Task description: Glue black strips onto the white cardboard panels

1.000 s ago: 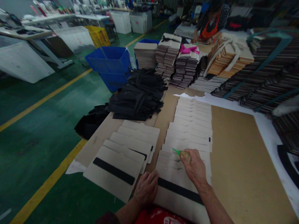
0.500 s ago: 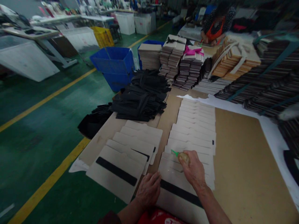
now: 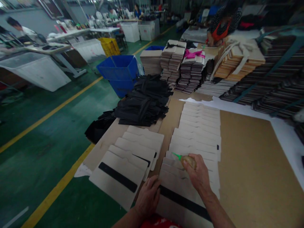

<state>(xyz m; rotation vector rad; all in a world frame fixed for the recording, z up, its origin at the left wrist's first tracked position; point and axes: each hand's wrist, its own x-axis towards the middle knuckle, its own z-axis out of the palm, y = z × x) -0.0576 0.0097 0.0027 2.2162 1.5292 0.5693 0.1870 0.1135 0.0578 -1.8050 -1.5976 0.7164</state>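
My right hand [image 3: 198, 172] is closed around a small squeeze bottle [image 3: 189, 162] with a thin green nozzle. The nozzle points left, just over the upper part of the overlapping beige boards [image 3: 194, 139] in the right-hand row. My left hand [image 3: 147, 196] has its bent fingers at the left edge of the nearest beige board [image 3: 175, 185], gripping it there. A black strip [image 3: 182, 201] crosses this board. Left of my hands, a shorter row of beige boards [image 3: 135, 142] overlaps, with a black strip [image 3: 118, 176] on its front board.
A heap of black fabric strips [image 3: 142, 107] lies beyond the left row. Stacked boards [image 3: 174, 60] and strapped dark stacks [image 3: 277, 69] stand at the back and right. A blue bin [image 3: 118, 68] is on the floor at left. A co-worker [image 3: 220, 27] works across.
The view has swung slightly left. My left hand has drawn back a little along the board's edge. My right hand keeps the bottle over nearly the same place.
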